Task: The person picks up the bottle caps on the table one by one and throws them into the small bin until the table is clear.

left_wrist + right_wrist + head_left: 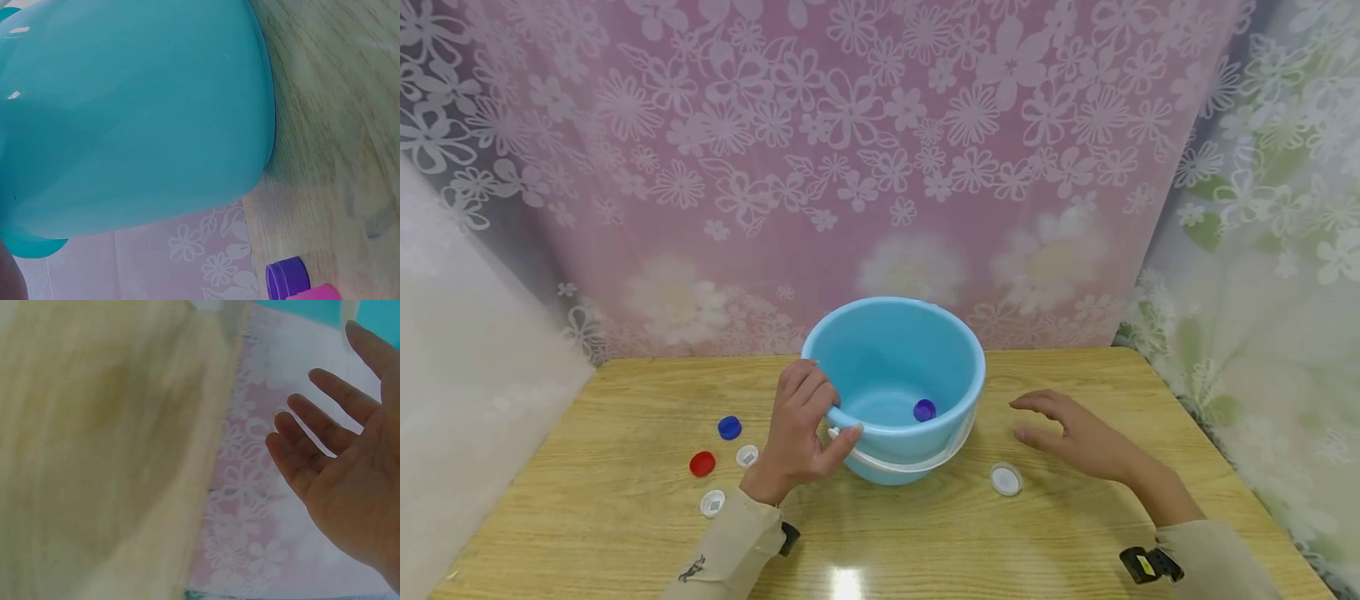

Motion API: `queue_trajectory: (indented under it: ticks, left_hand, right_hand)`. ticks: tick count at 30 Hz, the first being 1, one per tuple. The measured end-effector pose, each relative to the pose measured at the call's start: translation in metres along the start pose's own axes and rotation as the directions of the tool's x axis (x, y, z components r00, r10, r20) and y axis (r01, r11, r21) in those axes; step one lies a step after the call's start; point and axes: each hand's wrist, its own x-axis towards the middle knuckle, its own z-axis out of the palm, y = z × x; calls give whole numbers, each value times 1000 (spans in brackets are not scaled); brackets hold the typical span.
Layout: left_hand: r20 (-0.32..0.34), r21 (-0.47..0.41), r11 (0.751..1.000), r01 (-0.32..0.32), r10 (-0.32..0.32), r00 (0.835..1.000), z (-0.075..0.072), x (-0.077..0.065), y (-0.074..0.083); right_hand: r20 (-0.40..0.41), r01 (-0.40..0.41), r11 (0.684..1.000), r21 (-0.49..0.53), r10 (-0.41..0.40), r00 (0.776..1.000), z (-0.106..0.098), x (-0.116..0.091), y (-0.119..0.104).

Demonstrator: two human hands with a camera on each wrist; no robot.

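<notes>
A light blue bucket (880,346) stands upright on the table, its white handle (898,465) hanging down across the front. My left hand (805,425) grips the rim at the front left, thumb outside and fingers over the edge. Inside on the bottom lies a purple bottle cap (924,410). Right of the bucket, my right hand (1078,437) is held above the table, fingers spread and holding nothing. A white cap (1006,479) lies on the table below and left of it. The left wrist view is mostly filled by the bucket's side wall (144,125).
Left of the bucket lie a blue cap (729,427), a red cap (702,463) and two white caps, one nearer the hand (747,456), one nearer the front (712,502). A pink floral curtain (850,167) hangs behind the wooden table (925,550).
</notes>
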Motion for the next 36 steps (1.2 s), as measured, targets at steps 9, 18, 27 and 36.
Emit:
queue_trajectory:
  ticks: [9,18,27,36]
  left_hand:
    - [3,3,1000,5,-5,1000,0,-1,0]
    - [5,0,1000,7,-7,1000,-1,0,0]
    - [-7,-2,1000,-6,6,1000,-1,0,0]
    - [11,2,1000,14,-14,1000,-1,0,-1]
  right_hand:
    - [92,-24,998,65,18,996,18,-14,9]
    - [159,64,998,-6,-62,985,36,-15,6]
    - [159,90,996,-23,-85,984,39,-15,3]
    - [167,101,994,-45,-92,982,43,-14,4]
